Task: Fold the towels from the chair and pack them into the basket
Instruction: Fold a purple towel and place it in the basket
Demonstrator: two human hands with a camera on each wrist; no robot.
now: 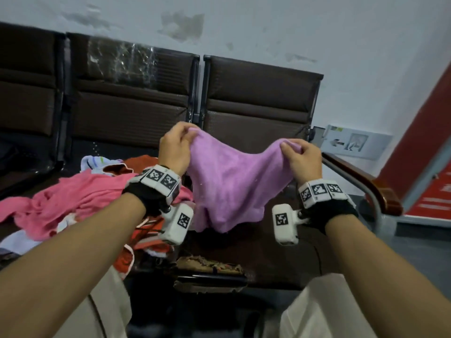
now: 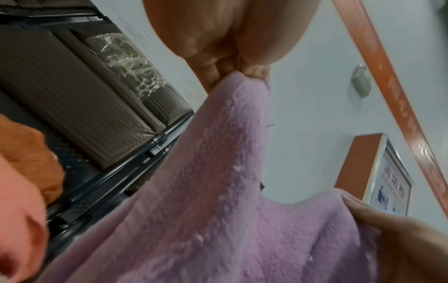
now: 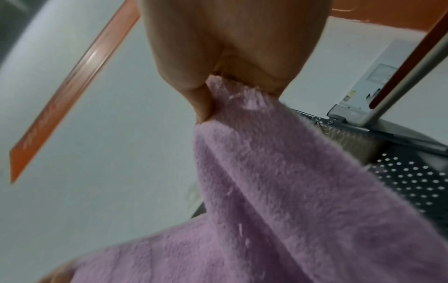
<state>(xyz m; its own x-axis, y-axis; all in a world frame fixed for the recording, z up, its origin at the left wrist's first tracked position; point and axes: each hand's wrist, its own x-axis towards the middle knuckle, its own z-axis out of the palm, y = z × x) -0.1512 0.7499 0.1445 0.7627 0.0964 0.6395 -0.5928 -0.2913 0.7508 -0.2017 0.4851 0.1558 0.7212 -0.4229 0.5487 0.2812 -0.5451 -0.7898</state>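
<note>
Held up in the air above the right chair seat (image 1: 268, 254): a purple towel (image 1: 229, 181), stretched between both hands and sagging in the middle. Left hand (image 1: 174, 148) at the upper left corner, fingers curled tight and pinching the edge between thumb and fingertips. Same grip seen from the left wrist camera, with the towel (image 2: 218, 191) hanging down from the pinching fingers (image 2: 211, 65). Right hand (image 1: 303, 158) at the upper right corner, also closed in a pinch on the cloth. Confirmed from the right wrist camera: thumb and fingers (image 3: 194, 76) pressed together on the towel (image 3: 278, 191), nothing else in the hand.

Lower edge of the towel hung loose, just above the seat; could not tell if touching it.

On the seat to the left, a heap of unfolded towels: a big pink one (image 1: 73, 203) in front, an orange one (image 1: 144, 159) and a white striped one (image 1: 97, 162) behind, more red and white cloth under the left wrist. Row of dark brown chairs (image 1: 256, 98) behind, against a pale wall (image 1: 244, 28). Wooden armrest (image 1: 361, 179) at the right side. Small brown frayed rag (image 1: 210, 264) at the front edge of the seat. Basket not seen in any view.
</note>
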